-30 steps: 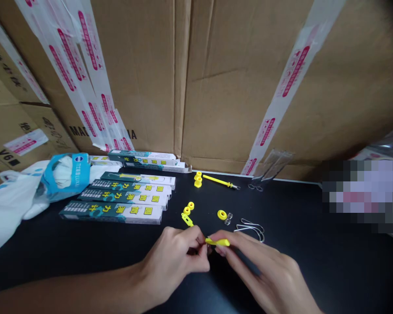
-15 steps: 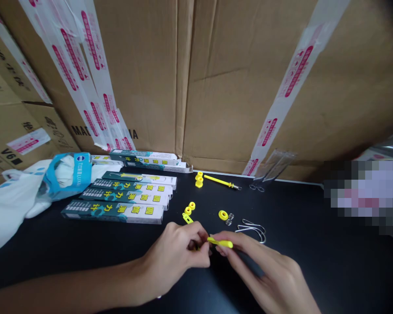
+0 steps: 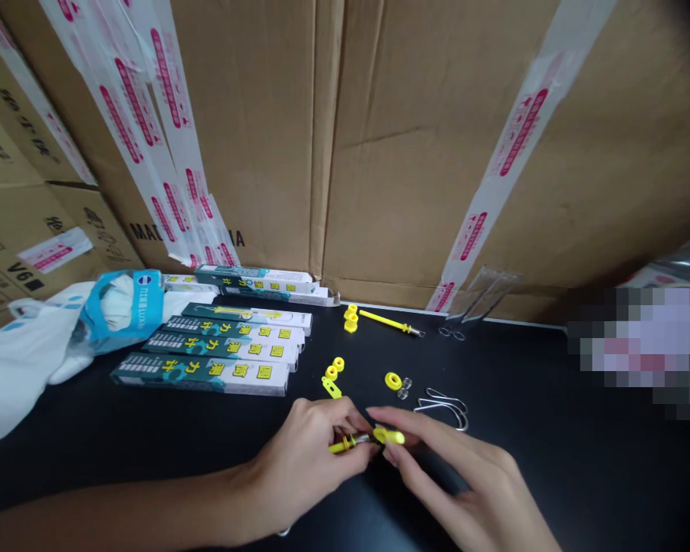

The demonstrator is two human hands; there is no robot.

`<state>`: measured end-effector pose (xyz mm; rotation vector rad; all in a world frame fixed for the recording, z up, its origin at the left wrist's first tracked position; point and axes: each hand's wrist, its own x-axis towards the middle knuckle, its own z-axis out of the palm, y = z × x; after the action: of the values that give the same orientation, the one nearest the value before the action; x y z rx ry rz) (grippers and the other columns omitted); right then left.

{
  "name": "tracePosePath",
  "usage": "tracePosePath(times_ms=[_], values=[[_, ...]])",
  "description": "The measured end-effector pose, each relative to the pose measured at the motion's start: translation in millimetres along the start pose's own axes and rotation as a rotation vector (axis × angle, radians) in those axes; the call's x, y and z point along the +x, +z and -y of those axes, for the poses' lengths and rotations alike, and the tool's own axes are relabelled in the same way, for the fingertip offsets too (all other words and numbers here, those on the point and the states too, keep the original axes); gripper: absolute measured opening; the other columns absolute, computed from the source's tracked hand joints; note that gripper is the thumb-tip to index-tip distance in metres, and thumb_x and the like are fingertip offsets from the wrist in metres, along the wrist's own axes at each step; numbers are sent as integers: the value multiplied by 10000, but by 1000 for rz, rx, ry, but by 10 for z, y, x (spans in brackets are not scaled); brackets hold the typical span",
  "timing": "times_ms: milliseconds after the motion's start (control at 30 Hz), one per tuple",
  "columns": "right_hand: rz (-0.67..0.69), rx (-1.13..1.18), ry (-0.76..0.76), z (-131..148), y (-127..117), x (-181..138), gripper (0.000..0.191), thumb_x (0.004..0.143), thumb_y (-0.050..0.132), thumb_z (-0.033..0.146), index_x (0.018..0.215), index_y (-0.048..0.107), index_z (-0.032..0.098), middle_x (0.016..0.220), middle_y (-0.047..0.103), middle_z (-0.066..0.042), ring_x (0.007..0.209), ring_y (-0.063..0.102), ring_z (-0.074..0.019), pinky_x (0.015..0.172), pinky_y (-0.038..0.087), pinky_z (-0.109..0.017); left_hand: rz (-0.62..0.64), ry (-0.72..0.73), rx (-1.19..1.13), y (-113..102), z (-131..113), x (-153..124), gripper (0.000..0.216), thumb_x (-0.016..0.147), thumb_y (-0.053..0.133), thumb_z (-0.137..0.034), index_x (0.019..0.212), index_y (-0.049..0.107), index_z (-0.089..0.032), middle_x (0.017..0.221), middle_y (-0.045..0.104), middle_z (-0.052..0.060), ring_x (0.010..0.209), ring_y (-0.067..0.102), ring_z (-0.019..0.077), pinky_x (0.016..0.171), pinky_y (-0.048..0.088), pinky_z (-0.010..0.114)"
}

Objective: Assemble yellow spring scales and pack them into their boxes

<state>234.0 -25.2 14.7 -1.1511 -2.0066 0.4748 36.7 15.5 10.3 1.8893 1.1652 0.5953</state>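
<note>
My left hand (image 3: 316, 448) is closed around a yellow rod with a metal spring end (image 3: 348, 443), which points right. Between the fingertips of my right hand (image 3: 465, 475) is a small yellow plastic piece with a rounded end (image 3: 389, 436), close against the rod's metal tip; whether the two are joined I cannot tell. Just beyond my left hand lies a flat yellow tab with holes (image 3: 331, 388). Near my right hand are a yellow ring (image 3: 392, 381), small clear plastic pieces (image 3: 404, 389) and bent metal hooks (image 3: 442, 406).
Farther back lie yellow caps (image 3: 351, 318), a second yellow rod (image 3: 388, 322) and clear tubes (image 3: 477, 299). Printed narrow boxes (image 3: 207, 373) and a white-and-blue plastic bag (image 3: 120, 307) are at the left. Large cardboard boxes (image 3: 253, 138) wall off the back.
The yellow piece in my right hand has turned and dropped slightly. The rod in my left hand, mostly hidden before, now shows with its metal end by the piece.
</note>
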Motion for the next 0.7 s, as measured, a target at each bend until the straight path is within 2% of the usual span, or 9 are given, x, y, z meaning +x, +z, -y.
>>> tracePosePath(times_ms=[67, 167, 233, 333, 567, 700], values=[[50, 52, 31, 5, -1, -3, 237, 926, 633, 192, 1134, 693, 287, 1040, 796, 15, 857, 767, -131, 813, 565, -141, -8, -9, 8, 14, 7, 1, 53, 774, 678, -177, 788, 727, -193, 667, 709, -38, 559, 575, 121, 584, 419, 208], [107, 188, 184, -13, 11, 16, 144, 945, 619, 256, 1050, 714, 279, 854, 776, 23, 727, 741, -128, 714, 565, -155, -17, -4, 12, 24, 12, 7, 57, 786, 682, -203, 759, 732, -199, 648, 703, -40, 553, 573, 119, 587, 420, 208], [119, 306, 298, -43, 31, 35, 131, 950, 610, 304, 1006, 722, 267, 775, 744, 22, 678, 716, -133, 671, 560, -173, -21, 5, 9, 27, 13, 8, 73, 798, 681, -222, 753, 733, -199, 654, 708, -39, 556, 575, 116, 577, 416, 204], [109, 447, 398, -98, 63, 53, 153, 929, 631, 359, 937, 736, 248, 763, 725, 3, 686, 698, -150, 665, 556, -204, -18, 16, 3, 26, 12, 4, 79, 804, 678, -219, 754, 736, -201, 667, 715, -41, 557, 573, 110, 567, 408, 198], [65, 482, 434, -127, 82, 56, 146, 882, 691, 370, 863, 750, 238, 740, 713, 1, 664, 673, -154, 642, 539, -216, 8, 15, -7, 3, -8, -1, 66, 790, 691, -201, 748, 743, -200, 669, 706, -43, 571, 560, 112, 582, 405, 206], [36, 453, 417, -104, 90, 81, 106, 869, 715, 352, 851, 749, 253, 843, 752, -2, 780, 706, -165, 722, 543, -202, 0, -3, -23, 7, -11, 2, 41, 763, 702, -189, 748, 740, -193, 671, 705, -42, 554, 543, 107, 566, 400, 207]])
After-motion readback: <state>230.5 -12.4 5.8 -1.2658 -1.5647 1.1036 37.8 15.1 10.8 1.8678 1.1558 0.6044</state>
